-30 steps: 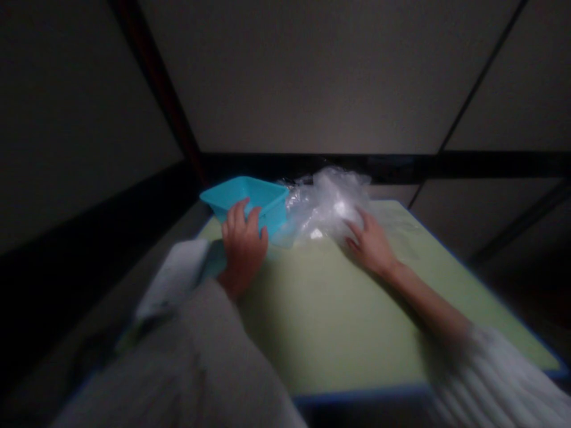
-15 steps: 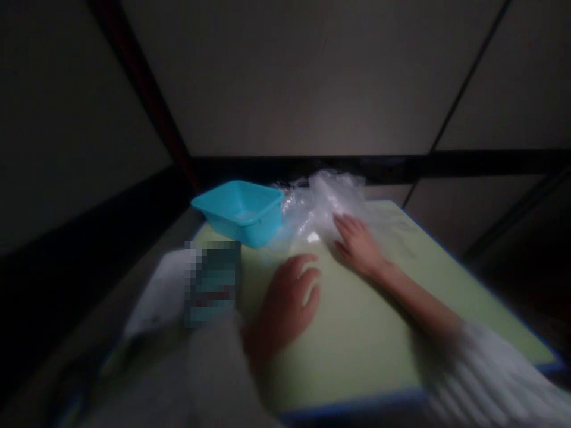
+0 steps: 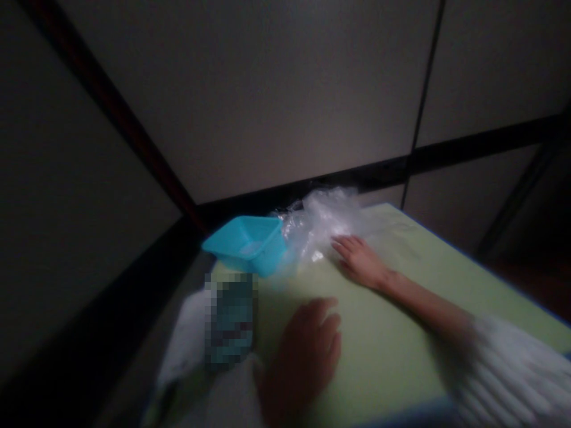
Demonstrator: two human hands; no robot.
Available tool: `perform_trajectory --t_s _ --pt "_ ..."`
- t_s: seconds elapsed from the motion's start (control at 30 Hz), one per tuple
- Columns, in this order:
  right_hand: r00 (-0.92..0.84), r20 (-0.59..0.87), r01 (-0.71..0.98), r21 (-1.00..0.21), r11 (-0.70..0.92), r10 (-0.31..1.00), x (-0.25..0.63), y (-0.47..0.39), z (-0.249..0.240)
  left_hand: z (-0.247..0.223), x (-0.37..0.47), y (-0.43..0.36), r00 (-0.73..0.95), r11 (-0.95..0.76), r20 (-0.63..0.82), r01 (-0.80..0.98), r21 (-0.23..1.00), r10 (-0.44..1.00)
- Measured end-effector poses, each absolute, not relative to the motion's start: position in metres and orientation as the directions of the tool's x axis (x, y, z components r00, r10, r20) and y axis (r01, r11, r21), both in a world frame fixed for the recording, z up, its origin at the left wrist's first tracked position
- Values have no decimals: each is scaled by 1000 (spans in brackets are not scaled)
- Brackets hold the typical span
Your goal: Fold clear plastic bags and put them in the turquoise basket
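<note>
no lettering or numbers legible from where I stand, the teal object (image 3: 232, 327) left of the left hand (image 3: 306, 351) blurred into blocks, any print unreadable

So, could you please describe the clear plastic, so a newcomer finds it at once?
Start at the yellow-green tabletop and follow it to its far end, near the wall. There, beside the turquoise basin and just beyond the right hand, lies the plastic. Unlike the basin, it is crumpled, see-through and shiny.

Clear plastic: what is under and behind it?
Under the plastic is the green table; behind it runs a dark wall band. The right hand overlaps its near edge, contact unclear. Anything beneath the crumpled folds is hidden.
</note>
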State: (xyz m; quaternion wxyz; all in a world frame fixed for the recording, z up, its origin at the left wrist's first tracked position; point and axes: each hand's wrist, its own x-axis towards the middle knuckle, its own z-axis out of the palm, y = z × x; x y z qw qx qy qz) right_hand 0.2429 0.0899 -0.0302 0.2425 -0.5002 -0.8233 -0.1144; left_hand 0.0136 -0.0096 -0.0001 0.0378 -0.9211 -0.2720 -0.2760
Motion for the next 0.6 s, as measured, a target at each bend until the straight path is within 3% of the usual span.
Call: perform_trajectory --t_s 0.17,0.6 --pt "-365 537 880 -67 470 760 243 85 -27 -11 7 -15 726 -874 508 468 128 463" --pt "-174 617 944 -118 309 767 270 107 7 -10 11 -6 583 -881 666 379 284 465"
